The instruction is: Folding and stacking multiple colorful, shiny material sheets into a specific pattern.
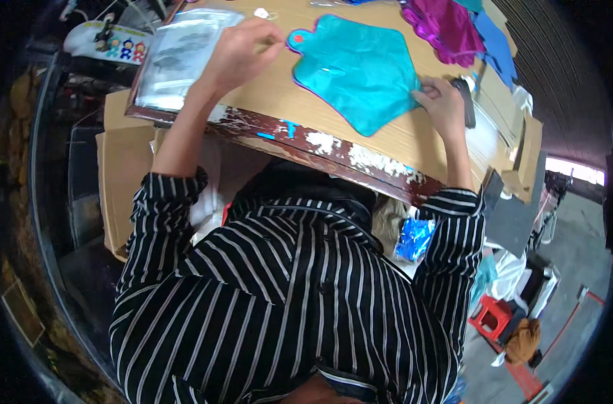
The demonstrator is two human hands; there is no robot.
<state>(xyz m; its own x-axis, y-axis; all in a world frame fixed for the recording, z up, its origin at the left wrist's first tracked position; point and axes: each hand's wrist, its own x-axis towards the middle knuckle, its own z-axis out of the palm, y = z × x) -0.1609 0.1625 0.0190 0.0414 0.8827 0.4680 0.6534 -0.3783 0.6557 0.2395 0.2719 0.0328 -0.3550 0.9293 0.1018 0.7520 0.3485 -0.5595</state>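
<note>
A shiny teal flat piece (357, 74) with purple edging lies spread on the cardboard-covered table (266, 97). At its upper left a small rounded tab (297, 40) carries an orange-red dot. My left hand (247, 52) is raised just left of that tab, thumb and fingers pinched together; whatever they hold is too small to make out. At the teal piece's right edge, my right hand (442, 101) pinches it between thumb and fingers.
Clear plastic bags (185, 57) lie at the table's left. Shiny magenta pieces (441, 30) and a blue piece (495, 47) are at the far right. The table's worn front edge (320, 141) runs before me; an open cardboard box (128, 182) stands below left, a red stool (489, 318) lower right.
</note>
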